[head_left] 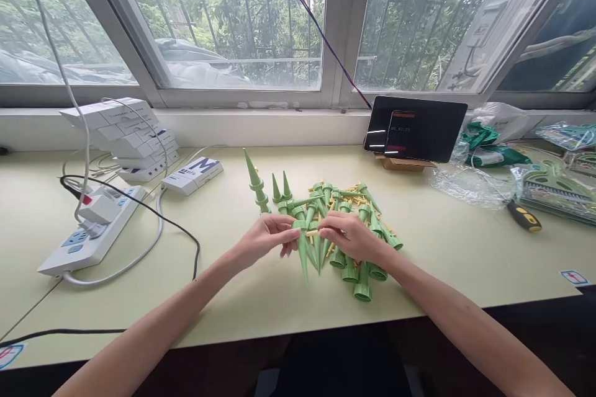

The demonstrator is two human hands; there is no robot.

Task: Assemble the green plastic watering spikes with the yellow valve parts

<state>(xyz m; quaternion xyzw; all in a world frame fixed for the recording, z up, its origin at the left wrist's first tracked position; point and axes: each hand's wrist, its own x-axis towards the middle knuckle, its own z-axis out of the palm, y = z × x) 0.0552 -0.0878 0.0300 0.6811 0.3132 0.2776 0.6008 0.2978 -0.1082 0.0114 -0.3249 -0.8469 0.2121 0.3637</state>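
A heap of green plastic spikes [354, 223] with screw collars lies mid-table, mixed with small yellow pins [354, 200]. My left hand [266, 237] is closed on the top of one green spike [302, 252] that points down toward me. My right hand [350, 234] pinches a small yellow pin [313, 232] at that spike's head, over the heap. Three assembled spikes [255, 181] stand or lean just behind my left hand.
A white power strip [88, 226] with cables sits at the left, with stacked white boxes [125, 136] behind it. A dark tablet [414, 127] leans at the window sill. Plastic bags, green parts and a yellow-handled tool [525, 217] lie at the right.
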